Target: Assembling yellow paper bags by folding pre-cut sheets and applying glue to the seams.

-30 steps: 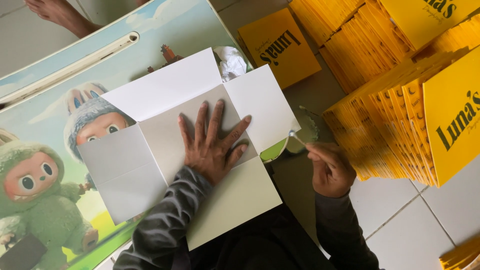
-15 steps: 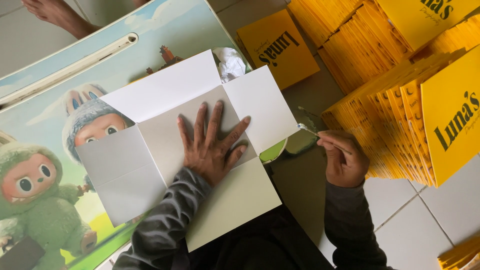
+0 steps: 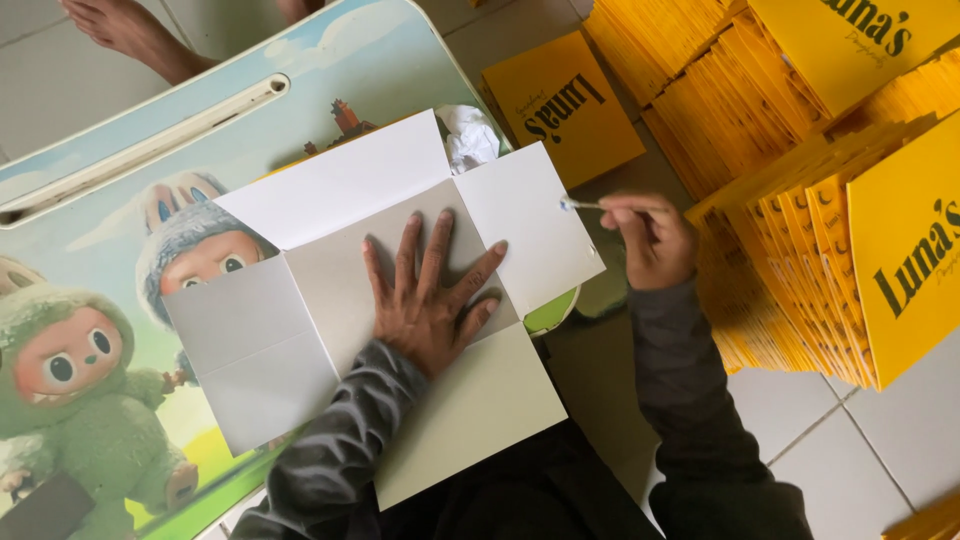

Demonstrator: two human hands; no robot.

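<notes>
- My left hand (image 3: 430, 305) lies flat, fingers spread wide, pressing on the middle panel of the unfolded white cardboard sheet (image 3: 330, 190).
- That sheet lies open on the worktop (image 3: 120, 150), its flaps folded out to four sides; the nearest flap hangs past the worktop's edge toward my lap.
- My right hand (image 3: 650, 240) is just off the sheet's right flap, fingers pinched together round a thin stick (image 3: 590, 206) whose tip touches that flap near its upper edge.
- The worktop under the sheet is a low printed board with cartoon furry figures, blue sky and a long slot near its far rim.
- A crumpled white wad of paper (image 3: 470, 135) sits just beyond the sheet's far corner.
- Right of the sheet, on the pale tiled floor (image 3: 870, 450), stand leaning rows of yellow flat boxes (image 3: 800, 230); one yellow box (image 3: 560, 110) lies alone, near the wad.
- Beyond the worktop, another person's bare foot (image 3: 125, 30) rests on the floor.
</notes>
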